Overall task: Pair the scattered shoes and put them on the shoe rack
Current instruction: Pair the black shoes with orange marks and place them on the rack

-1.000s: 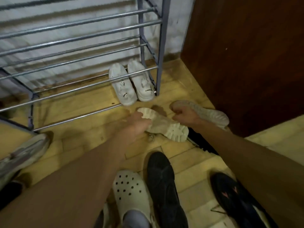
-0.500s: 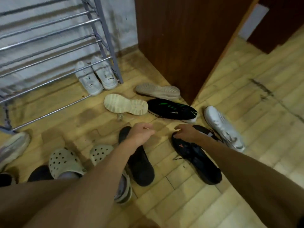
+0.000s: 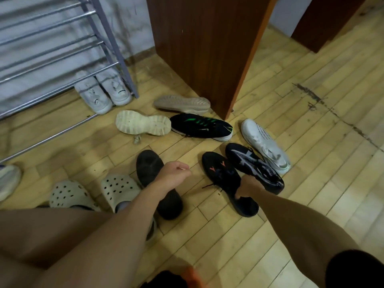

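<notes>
Shoes lie scattered on the wood floor (image 3: 311, 142), none on the rails of the metal shoe rack (image 3: 108, 44) at upper left. White sneaker pair (image 3: 93, 96) sits on the floor under the rack's lowest rail, side by side, toes toward camera. In front of it: cream lug-sole shoe (image 3: 143, 125) with its sole showing, touching the black sneaker with green stripes (image 3: 201, 126); tan-soled shoe (image 3: 182, 103) just behind, against the brown wooden panel (image 3: 207, 48). White knit sneaker (image 3: 264, 142) further right, touching the black sneaker with grey pattern (image 3: 251, 165). Right hand (image 3: 247, 187) grips the black sneaker with orange marks (image 3: 222, 175) at its collar, thumb on the rim (fingers mostly hidden inside); the shoe rests on the floor just beside the grey-patterned one. Left hand (image 3: 174, 173) hangs above the black slip-on shoe (image 3: 148, 167), fingers loosely curled, holding nothing. Cream perforated clogs (image 3: 68, 194) on the person's feet at lower left. Grey-white shoe (image 3: 8, 179) cut off by the left edge.
</notes>
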